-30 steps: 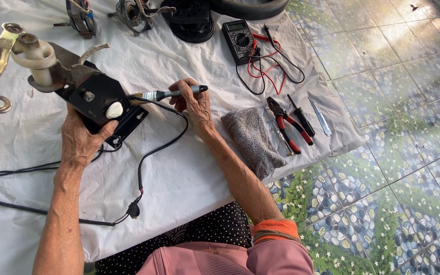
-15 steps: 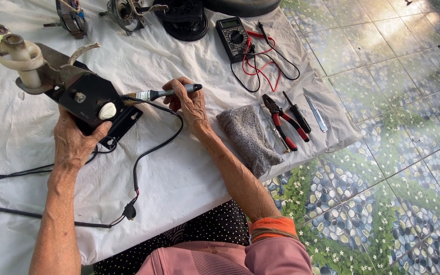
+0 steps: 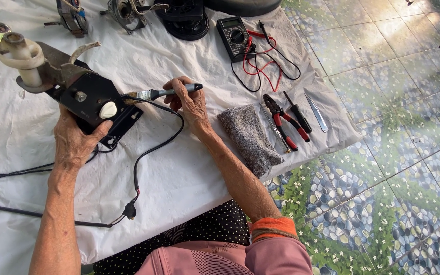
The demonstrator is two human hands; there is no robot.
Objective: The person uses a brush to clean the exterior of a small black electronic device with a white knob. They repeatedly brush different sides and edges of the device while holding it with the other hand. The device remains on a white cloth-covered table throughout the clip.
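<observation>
In the head view, the left hand [image 3: 75,140] wraps its fingers around a boxy black switch housing [image 3: 91,102] with a smooth white knob, a cream plastic cylinder and bent metal bracket beyond the fingertips. The right hand [image 3: 189,102] pinches a slim grey-handled brush [image 3: 165,92], bristles touching the housing. Right of those fingers lie a nubby grey cloth [image 3: 248,137] and red-handled pliers [image 3: 283,119] on the crinkled white sheet [image 3: 179,178].

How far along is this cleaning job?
Done: the unit already lies apart, other parts set aside on the white cloth. In hand: the left hand grips the black switch box while the right hand brushes it with a small paintbrush. Left: reassembly; pliers and multimeter lie untouched.
</observation>
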